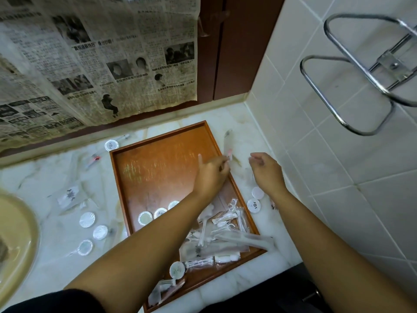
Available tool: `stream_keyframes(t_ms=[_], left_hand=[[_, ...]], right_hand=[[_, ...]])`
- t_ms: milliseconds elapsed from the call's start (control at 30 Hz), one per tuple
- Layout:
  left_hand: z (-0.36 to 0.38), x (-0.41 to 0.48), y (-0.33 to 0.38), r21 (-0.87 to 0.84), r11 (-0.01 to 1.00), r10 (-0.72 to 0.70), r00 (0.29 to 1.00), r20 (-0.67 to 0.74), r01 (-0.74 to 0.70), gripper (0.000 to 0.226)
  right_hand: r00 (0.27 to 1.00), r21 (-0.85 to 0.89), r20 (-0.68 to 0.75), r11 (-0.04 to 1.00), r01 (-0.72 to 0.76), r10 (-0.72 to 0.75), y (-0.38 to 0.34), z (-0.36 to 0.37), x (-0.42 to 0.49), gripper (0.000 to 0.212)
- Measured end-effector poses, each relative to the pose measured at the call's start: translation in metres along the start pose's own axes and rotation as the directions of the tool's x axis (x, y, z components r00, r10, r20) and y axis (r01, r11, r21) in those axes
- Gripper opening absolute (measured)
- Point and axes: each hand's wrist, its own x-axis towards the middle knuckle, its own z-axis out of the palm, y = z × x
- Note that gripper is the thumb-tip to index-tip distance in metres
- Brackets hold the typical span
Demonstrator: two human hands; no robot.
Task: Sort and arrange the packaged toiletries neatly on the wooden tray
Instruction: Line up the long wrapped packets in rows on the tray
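Fingers [222,165] of the left hand [211,175] pinch 1 long clear packet [227,141] over the right rim of the tray [158,168].
Its long axis runs away from the person, tip toward the back wall. The right hand [267,171], just beside, is loosely curled; whether it holds anything is unclear. 3 round packs [160,213] sit in a row on the tray.

The long clear packet [228,143] pinched by the left hand [211,175] is motion-blurred, its contents unreadable. That arm hides part of the wooden tray [158,159] and some round packets [160,213] toward its six o'clock end. The sink [13,222] at eight o'clock and the chrome rack [393,66] at two o'clock are cut off. Whether the right hand [267,170] holds anything cannot be told.
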Motion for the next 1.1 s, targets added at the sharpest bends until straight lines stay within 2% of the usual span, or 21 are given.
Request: stream_keyframes(t_ms=[67,133,233,300,367,433,467,533,567,633,700,767,900,1000,1100], left_hand=[[-0.013,-0.014,-0.002,-0.02,0.999,0.033,0.999,-0.023,-0.033,0.019],[-0.021,-0.031,-0.006,0.047,0.99,0.133,0.991,-0.014,-0.132,0.018],[-0.032,-0.055,-0.013,0.127,0.953,0.276,0.961,0.02,-0.277,0.023],[-0.049,-0.065,-0.016,0.099,0.95,0.296,0.955,0.007,-0.295,0.026],[-0.074,-0.07,-0.014,0.025,0.979,0.202,0.977,-0.073,-0.201,0.028],[-0.102,-0.06,-0.01,-0.122,0.992,-0.055,0.984,-0.167,0.034,0.027],[-0.115,-0.05,-0.009,-0.207,0.964,-0.203,0.962,-0.182,0.165,0.031],[-0.133,-0.023,-0.015,-0.376,0.841,-0.448,0.891,-0.079,0.389,0.048],[-0.139,-0.01,-0.02,-0.467,0.749,-0.52,0.853,0.025,0.47,0.054],[-0.146,0.008,-0.03,-0.603,0.557,-0.572,0.79,0.221,0.572,0.049],[-0.147,0.015,-0.039,-0.66,0.444,-0.586,0.753,0.297,0.606,0.035],[-0.147,0.015,-0.049,-0.705,0.382,-0.612,0.735,0.292,0.598,0.027],[-0.144,0.016,-0.07,-0.793,0.26,-0.653,0.705,0.276,0.551,0.03],[-0.142,0.014,-0.077,-0.836,0.177,-0.656,0.696,0.293,0.519,0.03],[-0.139,0.013,-0.083,-0.85,0.15,-0.68,0.677,0.282,0.504,0.026]], right_hand=[[0.953,0.246,0.236,0.937,-0.248,0.19,-0.027,0.01,0.0,0.038],[0.869,0.314,0.435,0.865,-0.391,0.235,-0.045,0.022,-0.004,0.035],[0.866,0.362,0.459,0.849,-0.385,0.197,-0.062,0.036,-0.01,0.012],[0.888,0.374,0.427,0.861,-0.345,0.17,-0.069,0.04,-0.008,0.017],[0.893,0.368,0.432,0.879,-0.304,0.129,-0.074,0.04,-0.003,0.017],[0.872,0.32,0.484,0.914,-0.251,0.07,-0.076,0.04,0.002,0.021],[0.852,0.273,0.523,0.939,-0.21,0.038,-0.079,0.04,0.004,0.019],[0.8,0.167,0.6,0.979,-0.113,-0.01,-0.086,0.042,0.005,0.019],[0.778,0.131,0.628,0.988,-0.078,-0.022,-0.09,0.044,0.006,0.022],[0.753,0.087,0.657,0.996,-0.027,-0.037,-0.098,0.05,0.008,0.023],[0.748,0.041,0.662,0.999,0.031,-0.05,-0.103,0.058,0.013,0.021],[0.726,0.025,0.685,0.998,0.056,-0.058,-0.107,0.063,0.018,0.021],[0.701,0.071,0.705,0.995,0.077,-0.105,-0.111,0.073,0.03,0.021],[0.734,0.028,0.667,0.989,0.146,-0.127,-0.109,0.081,0.044,0.019],[0.723,-0.011,0.682,0.986,0.165,-0.113,-0.107,0.084,0.061,0.018]])
